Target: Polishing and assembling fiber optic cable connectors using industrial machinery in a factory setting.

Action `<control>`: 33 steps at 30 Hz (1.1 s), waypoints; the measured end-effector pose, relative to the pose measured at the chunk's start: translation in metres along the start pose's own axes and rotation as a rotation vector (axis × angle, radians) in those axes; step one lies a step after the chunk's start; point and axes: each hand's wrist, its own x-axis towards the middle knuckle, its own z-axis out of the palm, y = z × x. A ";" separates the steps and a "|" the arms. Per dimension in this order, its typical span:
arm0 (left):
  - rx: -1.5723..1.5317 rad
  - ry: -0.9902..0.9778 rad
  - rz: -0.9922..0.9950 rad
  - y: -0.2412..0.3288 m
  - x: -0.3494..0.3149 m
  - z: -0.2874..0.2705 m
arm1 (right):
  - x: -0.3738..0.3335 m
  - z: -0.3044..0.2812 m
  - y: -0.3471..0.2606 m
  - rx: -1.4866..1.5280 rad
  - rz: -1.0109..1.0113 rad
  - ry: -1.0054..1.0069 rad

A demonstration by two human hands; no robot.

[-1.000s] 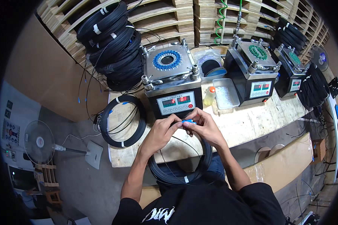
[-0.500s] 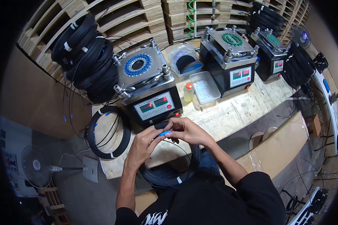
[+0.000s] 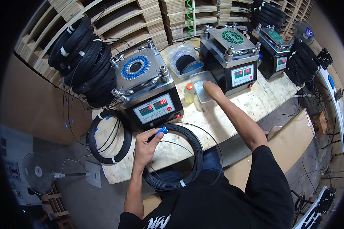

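My left hand [image 3: 145, 148] is closed around a small blue cable connector [image 3: 163, 131], pinched between thumb and fingers above the bench's near edge. Below it, a coil of black cable [image 3: 198, 162] rests across my lap and against the bench, with a loose loop out to the right. My right hand [image 3: 213, 91] reaches down into a shallow translucent tray [image 3: 209, 100] of small clear bits. Its fingertips are hidden, so what they touch does not show. Just left of the tray stands a bottle [image 3: 189, 95] with an orange cap and yellowish liquid.
A polishing machine [image 3: 149, 89] with a ring of blue connectors stands in front; two more machines [image 3: 229, 53] [image 3: 273, 51] carry green ones. Black cable coils [image 3: 82, 57] are stacked at left. Another coil [image 3: 128, 141] lies on the bench. A tub [image 3: 192, 70] holds dark discs.
My right hand has left the blue connector and moved up and right into the tray. My left hand keeps the connector. The near machine's right display has changed.
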 end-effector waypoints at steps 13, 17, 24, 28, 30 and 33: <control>-0.143 -0.013 -0.027 -0.007 -0.007 0.000 | -0.006 0.016 0.031 0.307 -0.161 0.234; -0.133 -0.012 -0.030 -0.014 -0.009 0.000 | -0.013 0.002 0.020 0.369 -0.101 0.137; -0.137 0.005 0.010 -0.009 -0.005 0.005 | -0.042 -0.032 -0.013 0.619 0.007 0.209; -0.124 0.018 0.037 0.001 -0.005 0.007 | -0.086 -0.066 -0.081 1.056 -0.072 0.176; -0.082 0.075 0.095 0.002 -0.010 0.004 | -0.121 -0.097 -0.136 1.096 -0.077 0.036; -0.054 0.091 0.122 0.013 -0.011 0.007 | -0.160 -0.120 -0.185 1.341 -0.196 0.035</control>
